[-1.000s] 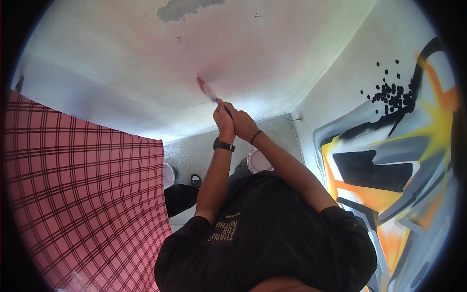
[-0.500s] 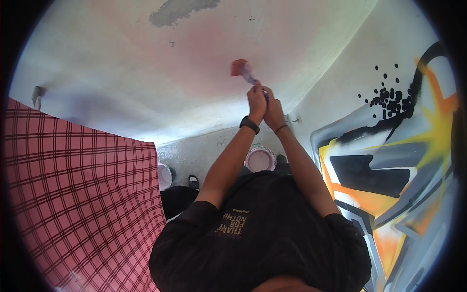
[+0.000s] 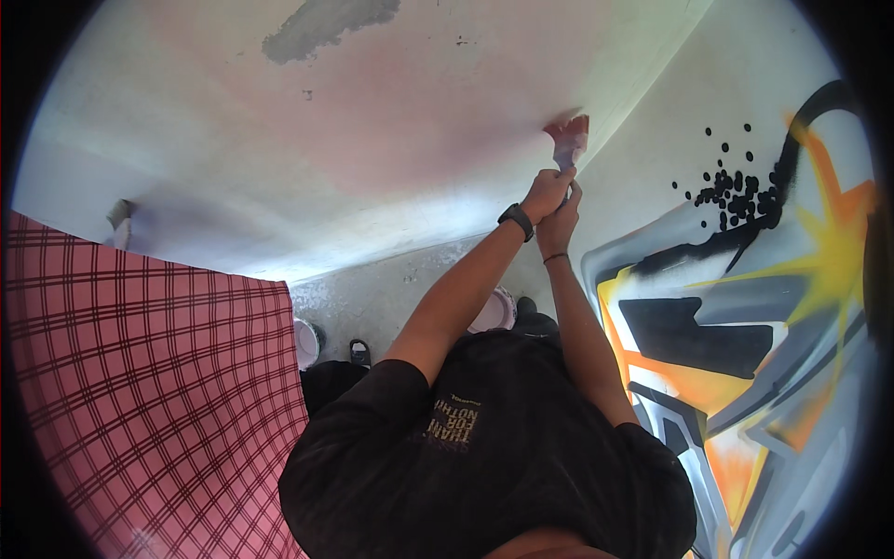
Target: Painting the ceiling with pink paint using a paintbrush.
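Both my hands are closed together round the handle of a wide paintbrush (image 3: 568,144) with reddish bristles. Its head lies against the pale, pink-tinged wall (image 3: 410,121), close to the corner with the painted side wall. My left hand (image 3: 546,194), below which a black watch sits on the wrist, grips nearer the brush head. Just below and to its right, my right hand (image 3: 560,222) wraps the lower handle, with a thin dark band on that wrist. The fingers hide most of the handle.
Beneath my arms stands a bucket (image 3: 494,312) with pale pink contents; another bucket (image 3: 308,343) is at the left, near a sandal (image 3: 359,352). Pink plaid cloth (image 3: 158,363) fills the left side. Above it a pale tool (image 3: 120,222) meets the wall. A colourful mural (image 3: 745,317) covers the right wall.
My hands have carried the paintbrush rightward along the wall, toward the corner. At the far left, the pale tool above the plaid cloth has shifted right and slightly down in the picture.
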A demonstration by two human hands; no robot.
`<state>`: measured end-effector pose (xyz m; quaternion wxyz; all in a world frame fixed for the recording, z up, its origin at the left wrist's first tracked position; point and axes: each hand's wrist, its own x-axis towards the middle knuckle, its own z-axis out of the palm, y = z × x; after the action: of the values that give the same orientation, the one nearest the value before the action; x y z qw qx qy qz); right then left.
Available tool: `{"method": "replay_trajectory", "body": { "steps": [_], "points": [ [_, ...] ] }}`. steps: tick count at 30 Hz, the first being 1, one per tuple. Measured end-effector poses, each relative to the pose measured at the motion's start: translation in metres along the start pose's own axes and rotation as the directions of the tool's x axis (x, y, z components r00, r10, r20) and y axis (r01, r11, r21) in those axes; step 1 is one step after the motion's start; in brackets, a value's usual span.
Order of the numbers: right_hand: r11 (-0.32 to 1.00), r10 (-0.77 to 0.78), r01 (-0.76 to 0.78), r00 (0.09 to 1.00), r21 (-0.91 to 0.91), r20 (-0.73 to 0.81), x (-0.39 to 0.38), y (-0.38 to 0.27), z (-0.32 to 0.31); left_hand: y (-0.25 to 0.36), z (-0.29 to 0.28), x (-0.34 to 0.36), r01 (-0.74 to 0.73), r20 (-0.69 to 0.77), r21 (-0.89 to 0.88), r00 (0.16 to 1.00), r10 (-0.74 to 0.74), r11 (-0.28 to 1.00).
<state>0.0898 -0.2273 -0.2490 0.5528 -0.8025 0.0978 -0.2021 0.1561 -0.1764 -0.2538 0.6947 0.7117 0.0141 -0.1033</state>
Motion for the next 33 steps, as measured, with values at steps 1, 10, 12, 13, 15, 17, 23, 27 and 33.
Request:
{"method": "replay_trajectory", "body": {
  "steps": [1, 10, 12, 13, 15, 17, 23, 27, 33],
  "points": [
    [1.000, -0.002, 0.002, 1.000, -0.001, -0.001, -0.003, -0.001, 0.001, 0.003, -0.001, -0.004, 0.043, 0.071, -0.008, 0.997, -0.042, 0.999],
    [0.988, -0.146, 0.102, 0.863, 0.115, 0.483, -0.081, -0.031, 0.047, -0.010, -0.099, -0.110, -0.127, -0.386, -0.289, 0.923, 0.006, 0.949],
    [0.978, -0.203, 0.178, 0.727, 0.106, 0.655, -0.085, -0.056, 0.063, -0.013, -0.128, -0.127, -0.218, -0.559, -0.319, 0.829, 0.003, 0.922],
    [0.965, -0.253, 0.226, 0.663, 0.133, 0.704, -0.085, -0.068, 0.072, -0.013, -0.142, -0.131, -0.251, -0.627, -0.317, 0.779, -0.004, 0.914],
    [0.950, -0.282, 0.285, 0.619, 0.125, 0.733, -0.084, -0.088, 0.090, -0.007, -0.164, -0.136, -0.299, -0.642, -0.420, 0.766, -0.047, 0.857],
    [0.932, -0.306, 0.344, 0.579, 0.114, 0.756, -0.085, -0.097, 0.094, 0.004, -0.176, -0.135, -0.254, -0.547, -0.555, 0.829, -0.117, 0.792],
    [0.975, -0.202, 0.220, 0.786, 0.041, 0.585, -0.083, -0.093, 0.089, 0.001, -0.167, -0.105, -0.101, -0.454, -0.490, 0.877, -0.154, 0.866],
    [0.981, -0.123, 0.182, 0.847, -0.065, 0.518, -0.059, -0.077, 0.073, 0.005, -0.138, -0.080, -0.060, -0.413, -0.302, 0.908, -0.073, 0.951],
    [0.985, -0.117, 0.152, 0.943, -0.088, 0.311, -0.039, -0.063, 0.046, 0.013, -0.096, -0.052, 0.037, -0.179, -0.386, 0.977, -0.114, 0.922]
  ]
}}
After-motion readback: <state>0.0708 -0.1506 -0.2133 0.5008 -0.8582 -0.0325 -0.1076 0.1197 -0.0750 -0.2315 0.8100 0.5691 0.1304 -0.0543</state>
